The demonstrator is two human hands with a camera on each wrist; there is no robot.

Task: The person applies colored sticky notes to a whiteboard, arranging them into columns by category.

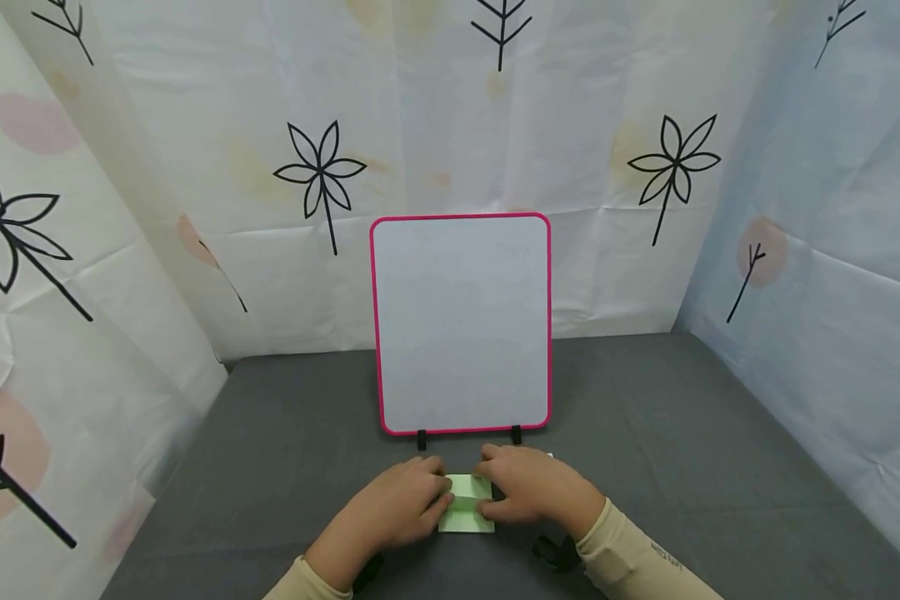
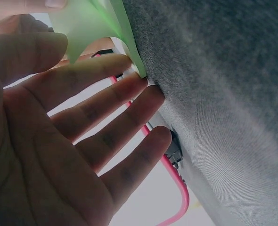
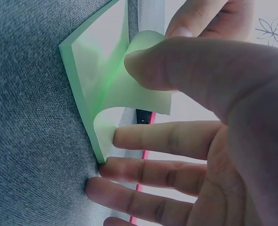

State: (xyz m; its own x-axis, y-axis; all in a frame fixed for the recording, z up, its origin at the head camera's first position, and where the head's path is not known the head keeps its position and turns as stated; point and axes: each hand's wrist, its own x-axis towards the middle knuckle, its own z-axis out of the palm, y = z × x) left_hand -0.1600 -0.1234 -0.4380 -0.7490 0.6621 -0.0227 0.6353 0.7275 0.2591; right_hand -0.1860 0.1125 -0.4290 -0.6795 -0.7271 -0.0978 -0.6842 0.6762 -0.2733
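A pad of pale green sticky notes (image 1: 467, 522) lies on the grey cloth between the two hands. Its top sheet (image 3: 148, 100) curls up off the pad. From the left, my left hand (image 1: 399, 504) holds the pad, its thumb at the raised sheet and its fingertips along the pad's edge in the left wrist view. On the other side my right hand (image 1: 536, 489) has its thumb (image 3: 146, 68) against the raised sheet. Its index and middle fingertips are at the pad's edge, beyond the curl.
Behind the hands a whiteboard (image 1: 465, 325) with a pink frame stands upright on small black feet (image 1: 422, 440). White patterned cloth (image 1: 435, 108) hangs at the back and both sides. Dark straps (image 1: 557, 553) show by the wrists. The grey cloth (image 1: 690, 433) covers the table.
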